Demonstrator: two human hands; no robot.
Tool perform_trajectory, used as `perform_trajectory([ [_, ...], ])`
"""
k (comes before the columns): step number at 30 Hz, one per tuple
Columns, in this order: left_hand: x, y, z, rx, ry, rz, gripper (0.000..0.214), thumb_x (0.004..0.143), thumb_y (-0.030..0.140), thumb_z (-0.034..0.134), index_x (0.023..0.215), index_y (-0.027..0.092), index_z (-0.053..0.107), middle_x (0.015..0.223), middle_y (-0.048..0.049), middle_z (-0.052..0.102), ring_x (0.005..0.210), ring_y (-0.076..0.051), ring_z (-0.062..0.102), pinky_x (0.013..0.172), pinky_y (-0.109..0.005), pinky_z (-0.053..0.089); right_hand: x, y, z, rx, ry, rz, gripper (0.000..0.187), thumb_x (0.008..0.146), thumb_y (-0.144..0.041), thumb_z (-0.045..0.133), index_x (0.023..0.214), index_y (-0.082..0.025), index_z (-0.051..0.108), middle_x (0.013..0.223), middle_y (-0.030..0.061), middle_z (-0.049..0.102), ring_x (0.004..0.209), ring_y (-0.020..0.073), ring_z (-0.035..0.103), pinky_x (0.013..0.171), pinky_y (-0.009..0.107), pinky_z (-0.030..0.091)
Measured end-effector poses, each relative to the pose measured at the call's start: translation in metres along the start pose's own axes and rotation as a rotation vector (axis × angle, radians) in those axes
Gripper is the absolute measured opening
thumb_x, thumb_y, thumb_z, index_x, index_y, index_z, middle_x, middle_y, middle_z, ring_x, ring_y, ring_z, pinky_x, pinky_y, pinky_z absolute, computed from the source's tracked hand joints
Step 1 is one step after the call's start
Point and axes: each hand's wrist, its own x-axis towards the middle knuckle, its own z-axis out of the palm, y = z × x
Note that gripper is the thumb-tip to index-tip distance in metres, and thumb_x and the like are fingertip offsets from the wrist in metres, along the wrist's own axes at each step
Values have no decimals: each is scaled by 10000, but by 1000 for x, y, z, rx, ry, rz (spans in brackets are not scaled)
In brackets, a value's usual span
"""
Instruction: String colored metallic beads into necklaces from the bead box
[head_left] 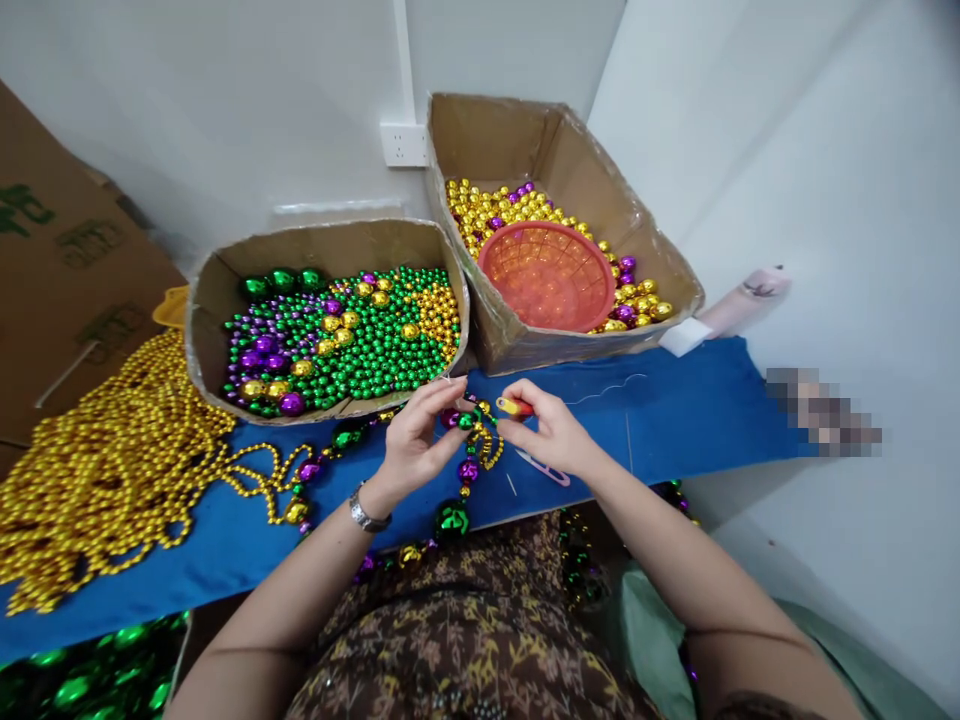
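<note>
My left hand [421, 435] pinches a strand of purple, green and gold beads [468, 468], with a thread end showing at its fingertips. The strand hangs past a big green bead [452, 518] at the table's front edge. Close by on the right, my right hand [551, 430] is closed round a small yellow-and-red tool [514, 406]; its exact kind is hard to make out. Below the right hand lies a pink-handled tool [551, 470] on the blue cloth [600, 400]. A curl of small gold beads [491, 447] shows between the hands.
Behind my hands stand a cardboard box of mixed beads [196, 345] and a taller box [495, 345] holding gold beads and a red basket [559, 228]. Gold bead strands [97, 470] are heaped at left. A pink-and-white bottle-like thing [750, 300] lies at right.
</note>
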Motion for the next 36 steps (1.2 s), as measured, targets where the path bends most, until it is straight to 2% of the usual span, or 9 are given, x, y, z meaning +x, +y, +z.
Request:
perform_trajectory([
  [6,-1,7,0,243,-35,121,630,794,46,636,1362,290,514,1274,-77,619,1021,-188,676,991,-406,530,-5,-10,32,119,72,125,263,876,-462,556,834,-204,538,716,-29,552,648,117,496,628,242,400],
  [10,4,11,-5,289,-75,133,654,798,38,620,1385,292,486,1278,-75,615,997,-182,690,1016,-409,518,-13,6,22,66,78,123,274,917,-474,495,1007,-218,532,838,-3,620,719,138,564,667,249,440],
  [13,6,13,-10,219,-17,129,667,795,45,634,1391,297,474,1304,-74,582,951,-171,702,1016,-423,523,-33,37,7,-288,93,246,276,953,-432,441,1111,-218,515,940,43,655,833,186,607,735,289,455],
  [17,6,20,-11,44,114,142,701,779,23,648,1395,298,458,1372,-66,495,921,-146,694,972,-417,562,-70,88,-1,-899,12,455,248,953,-367,439,984,-191,611,956,118,666,918,273,599,752,353,453],
  [21,9,30,-9,-43,188,148,688,789,38,652,1393,300,457,1393,-54,473,923,-130,680,980,-407,562,-88,108,2,-980,39,426,268,919,-386,511,1049,-196,648,1032,151,658,944,304,599,747,406,487],
  [24,27,43,-11,-23,178,131,673,803,76,664,1389,334,458,1409,-42,468,937,-137,683,968,-379,571,-80,89,7,-681,129,208,329,913,-412,532,1172,-222,601,1101,126,641,1014,275,603,849,433,503],
  [27,64,61,-15,27,102,139,687,794,130,709,1395,341,451,1449,-57,440,962,-165,690,892,-313,601,-59,53,16,-219,46,30,445,903,-434,556,1301,-244,495,1140,92,623,1017,218,624,881,403,521],
  [32,135,104,-17,138,-27,195,741,784,232,729,1438,197,384,1521,-134,326,1053,-245,675,837,-313,589,-14,-3,31,85,68,-108,710,770,-490,708,1371,-251,414,1267,115,574,1093,260,594,922,464,502],
  [36,190,126,-9,279,-25,364,770,837,421,466,1403,-65,274,1439,-188,371,1297,-372,385,834,-338,476,21,-36,40,189,108,-137,715,743,-540,722,1335,-260,435,1242,77,610,1119,252,585,970,459,476],
])
